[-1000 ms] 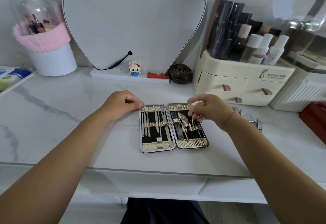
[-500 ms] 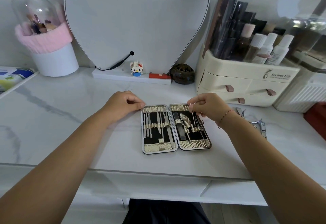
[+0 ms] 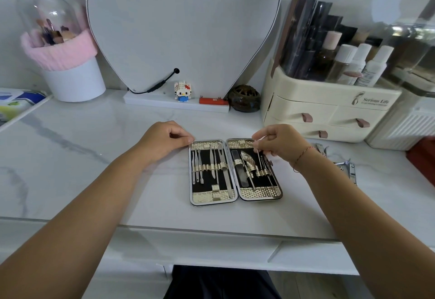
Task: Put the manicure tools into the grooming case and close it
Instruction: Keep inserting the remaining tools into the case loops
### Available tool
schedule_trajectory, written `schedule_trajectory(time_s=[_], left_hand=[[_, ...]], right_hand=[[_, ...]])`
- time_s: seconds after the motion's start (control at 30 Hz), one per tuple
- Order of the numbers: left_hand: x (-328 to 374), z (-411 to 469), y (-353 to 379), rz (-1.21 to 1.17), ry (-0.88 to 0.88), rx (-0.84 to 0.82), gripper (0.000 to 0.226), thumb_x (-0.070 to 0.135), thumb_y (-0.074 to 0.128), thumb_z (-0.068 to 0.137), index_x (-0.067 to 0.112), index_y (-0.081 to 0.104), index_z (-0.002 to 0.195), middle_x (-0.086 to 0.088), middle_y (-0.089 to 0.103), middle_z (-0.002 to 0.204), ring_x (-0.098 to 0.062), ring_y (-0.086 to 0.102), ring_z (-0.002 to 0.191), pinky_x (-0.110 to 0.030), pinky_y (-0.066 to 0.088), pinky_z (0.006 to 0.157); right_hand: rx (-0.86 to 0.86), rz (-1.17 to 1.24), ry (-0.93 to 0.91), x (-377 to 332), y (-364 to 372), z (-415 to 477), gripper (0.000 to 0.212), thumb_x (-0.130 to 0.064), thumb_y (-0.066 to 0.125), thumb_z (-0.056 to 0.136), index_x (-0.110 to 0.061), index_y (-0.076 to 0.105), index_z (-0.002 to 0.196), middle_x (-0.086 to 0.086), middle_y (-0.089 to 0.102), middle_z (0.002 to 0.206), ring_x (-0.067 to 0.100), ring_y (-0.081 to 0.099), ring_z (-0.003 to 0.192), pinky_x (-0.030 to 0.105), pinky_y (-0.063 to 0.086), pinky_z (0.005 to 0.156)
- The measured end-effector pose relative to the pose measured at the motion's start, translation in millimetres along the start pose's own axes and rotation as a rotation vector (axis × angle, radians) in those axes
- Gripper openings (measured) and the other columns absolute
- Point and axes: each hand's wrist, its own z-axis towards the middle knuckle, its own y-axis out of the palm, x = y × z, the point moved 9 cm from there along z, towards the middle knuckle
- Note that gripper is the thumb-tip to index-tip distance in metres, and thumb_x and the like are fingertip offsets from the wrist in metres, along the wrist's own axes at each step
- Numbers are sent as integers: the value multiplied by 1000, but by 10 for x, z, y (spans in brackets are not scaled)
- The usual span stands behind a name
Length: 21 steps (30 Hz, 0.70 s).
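The grooming case (image 3: 235, 198) lies open flat on the marble counter, gold-trimmed with black lining. Several metal tools sit in loops in both halves. My left hand (image 3: 164, 139) rests in a loose fist against the case's top left corner, holding nothing that I can see. My right hand (image 3: 280, 143) hovers over the right half's top edge, pinching a thin metal tool (image 3: 259, 157) whose lower end reaches the elastic loops. Loose nail clippers (image 3: 347, 166) lie on the counter to the right, beyond my right wrist.
A cream cosmetic organizer (image 3: 329, 108) with drawers stands at the back right. A heart-shaped mirror (image 3: 183, 27), a small toy figure (image 3: 181, 91), a red item (image 3: 213, 100) and a dark round jar (image 3: 244, 98) line the back. A brush holder with pink trim (image 3: 61, 49) stands far left.
My right hand has drifted slightly up and right over the case's right half, with the thin tool still pinched. My left hand has stayed at the corner.
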Motion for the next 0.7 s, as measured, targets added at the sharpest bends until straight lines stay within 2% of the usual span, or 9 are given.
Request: schedule_trajectory(time_s=[0.1, 0.17, 0.23, 0.3, 0.37, 0.43, 0.53, 0.7], left_hand=[[-7, 5, -4, -1, 3, 5, 7, 19, 75, 78, 26, 73, 76, 1, 66, 90, 4, 57, 76, -1, 37, 69], [-13, 9, -5, 0, 5, 6, 6, 19, 75, 78, 24, 74, 76, 1, 66, 90, 4, 57, 75, -2, 37, 69], [-18, 9, -5, -8, 1, 7, 6, 19, 75, 78, 24, 74, 76, 0, 66, 91, 2, 57, 76, -6, 38, 71], [-16, 9, -5, -11, 4, 7, 6, 18, 75, 78, 23, 74, 76, -1, 66, 91, 1, 57, 76, -7, 38, 72], [-7, 5, -1, -4, 8, 6, 5, 17, 75, 78, 22, 74, 77, -2, 66, 92, -3, 58, 79, -9, 39, 74], [-5, 3, 0, -5, 5, 7, 5, 17, 75, 78, 21, 74, 77, -3, 66, 92, -6, 58, 81, -13, 39, 76], [-6, 1, -6, -16, 1, 11, 4, 17, 75, 78, 21, 74, 77, -4, 66, 93, -10, 59, 83, -17, 41, 79], [-5, -5, 4, -24, -6, 5, 3, 17, 75, 78, 20, 75, 79, -3, 66, 92, -9, 59, 83, -17, 41, 79]], right_hand=[[-47, -31, -9, -33, 27, -6, 13, -6, 68, 80, -6, 69, 94, 4, 68, 67, -4, 52, 44, 5, 38, 46], [-62, -51, -21, -51, 33, -5, 14, -6, 69, 80, -4, 70, 94, 1, 64, 64, -6, 51, 43, 3, 37, 45], [-55, -109, -41, -61, 27, -10, 11, -11, 70, 80, -7, 72, 90, 2, 61, 63, -3, 51, 50, 11, 44, 54], [-55, -163, -46, -35, 26, -17, 10, -19, 70, 80, -11, 74, 84, 9, 62, 64, 9, 49, 59, 30, 49, 64], [-73, -145, -30, 4, 24, -45, 13, -29, 70, 80, -18, 75, 74, -1, 54, 52, 11, 39, 52, 29, 41, 61], [-92, -113, -22, 26, 20, -71, 20, -39, 69, 80, -25, 74, 66, 1, 44, 51, 16, 31, 51, 28, 35, 60], [-118, -82, -39, 22, 2, -121, 25, -45, 60, 84, -27, 77, 79, 11, 39, 64, 25, 28, 61, 29, 32, 65], [-181, -76, -103, 70, 10, -199, 27, -47, 53, 88, -34, 76, 89, 5, 48, 65, 25, 33, 65, 32, 31, 66]])
